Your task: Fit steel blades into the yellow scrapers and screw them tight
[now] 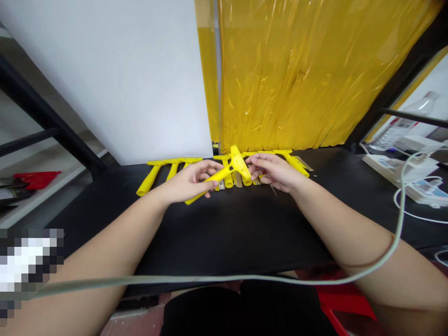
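My left hand [191, 181] is closed round the handle of a yellow T-shaped plastic scraper [239, 163], held tilted above the table with its wide head up and to the right. Close to that head, my right hand [278, 171] has its fingers bent, the fingertips near or touching the head's right edge. A thin metal tool [273, 189] sticks out below the right fingers; most of it is hidden. Behind both hands lie several more yellow scrapers [149, 179], some with flat metal blades [239, 180] by them.
A black table [224, 233] lies under the hands. White board [140, 84] and yellow film [297, 74] stand behind it. At right are white power strips [402, 170] and a plastic bottle [402, 123]. A pale cable [245, 279] crosses in front of my arms.
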Demonstrator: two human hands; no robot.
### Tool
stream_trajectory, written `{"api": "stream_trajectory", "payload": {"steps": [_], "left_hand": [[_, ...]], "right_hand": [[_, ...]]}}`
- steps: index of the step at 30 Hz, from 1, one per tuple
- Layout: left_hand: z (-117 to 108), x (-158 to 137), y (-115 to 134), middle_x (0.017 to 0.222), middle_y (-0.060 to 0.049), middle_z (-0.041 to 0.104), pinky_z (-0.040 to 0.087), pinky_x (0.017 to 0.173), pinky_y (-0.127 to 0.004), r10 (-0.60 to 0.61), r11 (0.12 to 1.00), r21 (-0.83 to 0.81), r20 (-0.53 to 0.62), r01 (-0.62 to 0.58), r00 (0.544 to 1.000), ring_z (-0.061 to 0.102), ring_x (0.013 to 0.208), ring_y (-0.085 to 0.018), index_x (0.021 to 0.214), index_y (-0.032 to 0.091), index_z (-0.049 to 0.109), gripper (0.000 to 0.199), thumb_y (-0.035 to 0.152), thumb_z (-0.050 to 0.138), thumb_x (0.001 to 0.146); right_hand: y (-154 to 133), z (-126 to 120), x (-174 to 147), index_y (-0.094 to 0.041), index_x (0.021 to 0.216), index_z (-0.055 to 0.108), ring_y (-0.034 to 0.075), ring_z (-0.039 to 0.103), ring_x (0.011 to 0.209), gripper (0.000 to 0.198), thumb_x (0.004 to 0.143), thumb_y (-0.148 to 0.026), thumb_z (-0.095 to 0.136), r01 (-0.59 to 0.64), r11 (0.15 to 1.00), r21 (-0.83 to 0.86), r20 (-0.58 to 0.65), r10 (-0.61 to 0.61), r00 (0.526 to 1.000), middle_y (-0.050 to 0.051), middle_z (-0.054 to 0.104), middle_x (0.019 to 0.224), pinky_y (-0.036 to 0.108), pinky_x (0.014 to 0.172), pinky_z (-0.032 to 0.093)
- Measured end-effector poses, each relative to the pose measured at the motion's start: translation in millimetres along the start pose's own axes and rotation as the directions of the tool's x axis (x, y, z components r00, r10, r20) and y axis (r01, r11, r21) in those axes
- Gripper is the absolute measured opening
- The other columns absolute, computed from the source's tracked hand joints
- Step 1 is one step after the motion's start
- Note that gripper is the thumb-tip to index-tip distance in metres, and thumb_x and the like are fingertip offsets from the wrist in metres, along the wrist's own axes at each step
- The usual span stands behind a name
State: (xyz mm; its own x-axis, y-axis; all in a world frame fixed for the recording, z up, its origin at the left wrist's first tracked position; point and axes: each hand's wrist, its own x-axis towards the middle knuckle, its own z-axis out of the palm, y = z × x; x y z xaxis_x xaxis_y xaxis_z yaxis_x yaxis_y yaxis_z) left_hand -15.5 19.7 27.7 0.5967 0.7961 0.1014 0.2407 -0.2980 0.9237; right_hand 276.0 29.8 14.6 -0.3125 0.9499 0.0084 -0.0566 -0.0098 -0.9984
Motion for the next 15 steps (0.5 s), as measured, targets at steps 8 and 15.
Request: {"api": "stream_trajectory", "payload": {"steps": [8,15], "left_hand": [[-27.7,7.5,-20.5,0.120,-0.009,0.061,0.061,0.072,-0.035,-0.064,0.860,0.396,-0.541,0.322,0.839,0.065,0.072,-0.014,0.130,0.021,0.064,0.056,0.027,0.076,0.076],[-19.0,13.8,-28.6,0.139,-0.017,0.054,0.041,0.124,-0.042,-0.054,0.635,0.646,-0.510,0.424,0.858,0.059,0.133,-0.033,0.134,0.012,0.071,0.054,0.023,0.058,0.083]], "right_hand": [[13.3,-0.8,0.6,-0.019,0.099,0.073,0.021,0.067,0.080,0.011,0.089,-0.023,0.070,0.319,0.506,-0.801,0.083,-0.434,0.897,0.006,0.074,0.093,0.036,0.078,0.055],[19.0,29.2,-8.9,-0.019,0.125,0.072,0.032,0.062,0.131,0.031,0.096,-0.027,0.067,0.521,0.161,-0.838,0.431,-0.388,0.814,0.014,0.067,0.140,0.049,0.110,0.053]]}}
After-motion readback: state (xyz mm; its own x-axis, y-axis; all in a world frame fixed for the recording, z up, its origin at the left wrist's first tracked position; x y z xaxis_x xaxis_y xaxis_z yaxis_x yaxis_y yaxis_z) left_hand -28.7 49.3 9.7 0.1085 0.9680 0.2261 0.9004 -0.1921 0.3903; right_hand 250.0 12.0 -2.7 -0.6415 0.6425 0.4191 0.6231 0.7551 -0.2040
